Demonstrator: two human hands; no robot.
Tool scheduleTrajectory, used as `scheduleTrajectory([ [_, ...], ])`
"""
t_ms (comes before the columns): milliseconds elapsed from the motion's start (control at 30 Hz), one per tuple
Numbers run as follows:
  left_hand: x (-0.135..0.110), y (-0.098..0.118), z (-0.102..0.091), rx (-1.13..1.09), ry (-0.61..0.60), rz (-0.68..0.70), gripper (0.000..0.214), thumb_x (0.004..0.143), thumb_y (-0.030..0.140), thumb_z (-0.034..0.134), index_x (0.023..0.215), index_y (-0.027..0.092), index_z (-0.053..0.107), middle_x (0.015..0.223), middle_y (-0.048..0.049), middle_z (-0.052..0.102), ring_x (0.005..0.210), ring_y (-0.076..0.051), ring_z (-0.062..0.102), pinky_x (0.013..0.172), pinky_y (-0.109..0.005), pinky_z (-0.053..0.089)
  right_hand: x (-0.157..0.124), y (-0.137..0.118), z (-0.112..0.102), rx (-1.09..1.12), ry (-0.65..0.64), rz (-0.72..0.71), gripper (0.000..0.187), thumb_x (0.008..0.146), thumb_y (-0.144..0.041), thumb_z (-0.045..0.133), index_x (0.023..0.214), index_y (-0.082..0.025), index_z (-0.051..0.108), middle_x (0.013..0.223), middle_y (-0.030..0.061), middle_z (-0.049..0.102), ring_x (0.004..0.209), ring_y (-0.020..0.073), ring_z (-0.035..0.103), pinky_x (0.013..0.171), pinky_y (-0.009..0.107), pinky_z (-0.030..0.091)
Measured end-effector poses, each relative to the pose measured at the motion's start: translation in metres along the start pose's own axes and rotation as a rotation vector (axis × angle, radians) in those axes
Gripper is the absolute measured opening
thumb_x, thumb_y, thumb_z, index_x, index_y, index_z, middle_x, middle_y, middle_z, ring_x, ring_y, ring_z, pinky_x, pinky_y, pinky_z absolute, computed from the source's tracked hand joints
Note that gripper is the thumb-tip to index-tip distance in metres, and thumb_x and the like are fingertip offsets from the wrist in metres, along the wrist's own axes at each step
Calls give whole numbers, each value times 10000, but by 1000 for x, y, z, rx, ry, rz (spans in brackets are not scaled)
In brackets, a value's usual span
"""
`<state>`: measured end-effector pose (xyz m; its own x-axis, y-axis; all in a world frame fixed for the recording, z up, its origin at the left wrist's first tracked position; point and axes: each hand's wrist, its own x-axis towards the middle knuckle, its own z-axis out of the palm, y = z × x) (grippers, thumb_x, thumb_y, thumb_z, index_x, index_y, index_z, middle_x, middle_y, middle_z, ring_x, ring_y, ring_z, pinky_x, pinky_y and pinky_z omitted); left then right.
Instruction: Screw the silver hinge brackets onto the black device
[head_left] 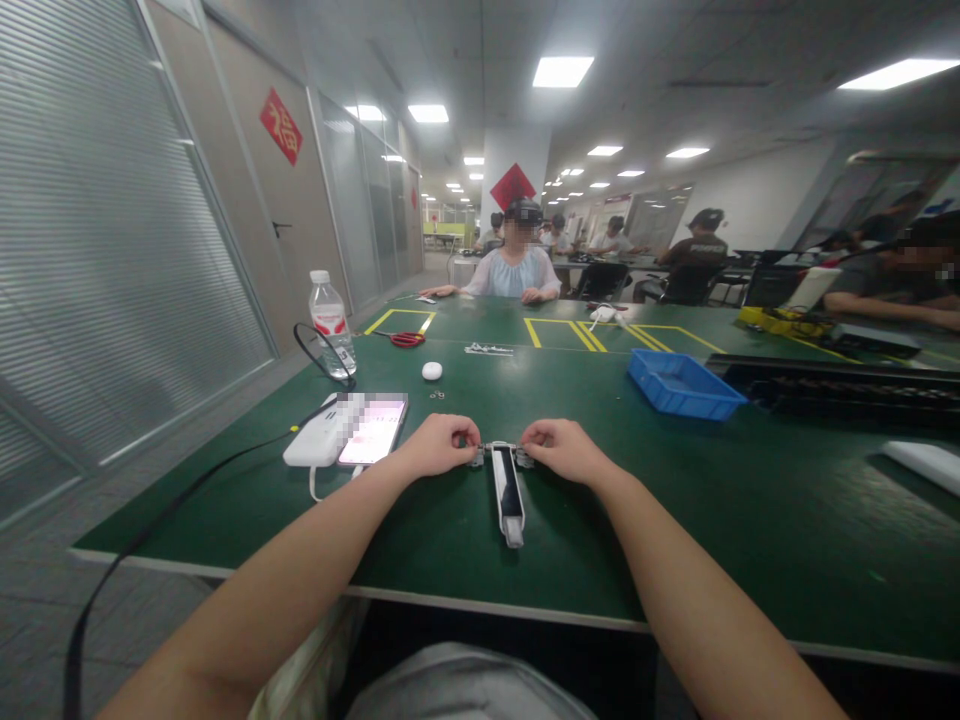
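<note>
A narrow white device (498,500) with a long dark face lies on the green table, its top end away from me and a pale tab at its near end. Small metal pieces stick out on both sides of its top. My left hand (441,445) is closed in a pinch at the left metal piece (478,458). On the other side, my right hand (564,450) pinches at the right metal piece (526,459). The fingers partly hide both pieces. Beyond my left hand lie a few tiny metal bits (437,395) and a white rounded case (432,371).
Left of my arm are a lit phone (382,425), a white power bank (307,445) with cables, and a water bottle (328,325). Red-handled scissors (407,340) lie farther back. A blue bin (679,402) stands right. A person (517,275) sits opposite.
</note>
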<state>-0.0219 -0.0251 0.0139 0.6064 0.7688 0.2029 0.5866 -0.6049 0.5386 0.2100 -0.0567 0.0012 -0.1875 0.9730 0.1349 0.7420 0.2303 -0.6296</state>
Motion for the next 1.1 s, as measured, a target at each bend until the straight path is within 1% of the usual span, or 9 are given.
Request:
scheduleTrajectory([
  [167, 0, 0, 0, 2, 6, -2, 143, 705, 225, 589, 798, 159, 675, 650, 18, 579, 604, -103, 493, 581, -203, 355, 0, 0, 0, -7, -9, -13, 161, 700, -178, 543, 782, -166, 681, 675, 5, 661, 608, 110, 569, 603, 211, 421],
  [533, -1, 1, -1, -6, 2, -2, 149, 715, 230, 601, 809, 155, 689, 682, 14, 615, 596, -97, 482, 578, -204, 355, -1, -2, -1, 12, -12, 2, 160, 690, -159, 542, 772, -160, 679, 663, 5, 656, 597, 109, 559, 596, 214, 416],
  [867, -1, 2, -3, 6, 7, -11, 152, 714, 255, 612, 801, 161, 695, 666, 14, 612, 589, -98, 488, 565, -203, 353, -1, 1, -1, -6, -53, -48, 170, 711, -256, 562, 793, -177, 689, 652, -9, 632, 564, 97, 524, 556, 212, 386],
  [1100, -1, 1, -2, 4, 9, -1, 145, 713, 262, 619, 794, 165, 690, 672, 15, 610, 592, -99, 492, 562, -203, 355, -2, -3, -2, -45, -34, -54, 171, 718, -262, 571, 784, -171, 700, 654, -3, 634, 560, 98, 508, 563, 220, 385],
])
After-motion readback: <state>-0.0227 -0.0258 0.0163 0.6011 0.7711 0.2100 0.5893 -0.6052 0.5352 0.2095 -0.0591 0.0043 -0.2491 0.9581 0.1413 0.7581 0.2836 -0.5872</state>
